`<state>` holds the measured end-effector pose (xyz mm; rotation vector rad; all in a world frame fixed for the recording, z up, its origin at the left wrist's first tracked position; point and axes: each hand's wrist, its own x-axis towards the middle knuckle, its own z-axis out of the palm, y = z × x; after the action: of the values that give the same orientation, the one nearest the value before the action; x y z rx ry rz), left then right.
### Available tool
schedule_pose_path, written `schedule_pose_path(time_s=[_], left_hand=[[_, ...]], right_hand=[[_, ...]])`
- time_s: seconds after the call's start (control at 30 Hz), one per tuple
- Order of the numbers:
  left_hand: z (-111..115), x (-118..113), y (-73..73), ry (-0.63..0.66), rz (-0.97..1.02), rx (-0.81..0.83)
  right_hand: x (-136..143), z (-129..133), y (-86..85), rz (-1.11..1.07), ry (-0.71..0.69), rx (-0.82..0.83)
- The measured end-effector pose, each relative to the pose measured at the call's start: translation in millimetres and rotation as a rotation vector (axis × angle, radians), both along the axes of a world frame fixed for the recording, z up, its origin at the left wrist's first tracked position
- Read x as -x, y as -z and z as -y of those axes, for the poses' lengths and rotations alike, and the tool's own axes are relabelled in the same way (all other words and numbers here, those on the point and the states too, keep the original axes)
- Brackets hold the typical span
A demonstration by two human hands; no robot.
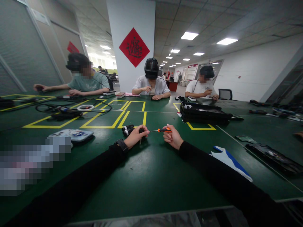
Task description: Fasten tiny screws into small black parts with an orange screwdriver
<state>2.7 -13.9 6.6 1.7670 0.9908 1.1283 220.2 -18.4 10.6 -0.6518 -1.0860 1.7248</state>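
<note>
While the right hand (174, 137) is closed around the orange-and-black handle of a screwdriver (161, 130), its shaft points left, with the tip at the left hand's fingertips. Screwdriver is held roughly level above the green table (151, 183), between the two hands, near the middle of the view.

Left hand (136, 137): fingers bent, thumb side toward the tip. A small dark piece (141, 130) shows at the fingers and a thin pale bit hangs below; both too small to identify. Cannot tell whether this hand grips the piece or only touches it. Dark watch (122, 145) on the left wrist; black sleeves on both arms.

Just beside the left hand, on its far left side: black cylinders (128, 129) with white bands. Farther left, near the left forearm: a phone (74, 135) with a patterned back.

Right of the right forearm: a blue-and-white cloth item (230, 162), lying flat. Beyond it, a green circuit board (246, 139) and a long black casing (274, 157) with parts showing inside.

Farther across the table: a black casing stack (204, 113) to the right; a white ring (85, 107) among dark cables to the left; yellow tape outlines (145, 119) on the surface. Three co-workers sit along the far side, well apart from the screwdriver.
</note>
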Motion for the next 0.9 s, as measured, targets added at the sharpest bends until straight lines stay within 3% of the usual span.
schedule_pose_path(time_s=[0.2, 0.43, 0.7, 0.9], left_hand=[[-1.9, 1.5, 1.6, 0.002, 0.057, 0.018], [-2.3, 0.4, 1.7, -0.010, 0.092, 0.044], [-3.2, 0.6, 3.8, -0.008, 0.122, 0.049], [-4.8, 0.2, 4.3, -0.040, 0.196, 0.110]], right_hand=[[-1.8, -5.7, 7.5, -0.010, 0.125, -0.065], [-2.4, -6.6, 7.6, 0.034, 0.058, -0.092], [-3.1, -4.5, -0.5, 0.093, 0.007, 0.012], [-3.3, -1.7, 0.9, 0.164, 0.029, -0.076]])
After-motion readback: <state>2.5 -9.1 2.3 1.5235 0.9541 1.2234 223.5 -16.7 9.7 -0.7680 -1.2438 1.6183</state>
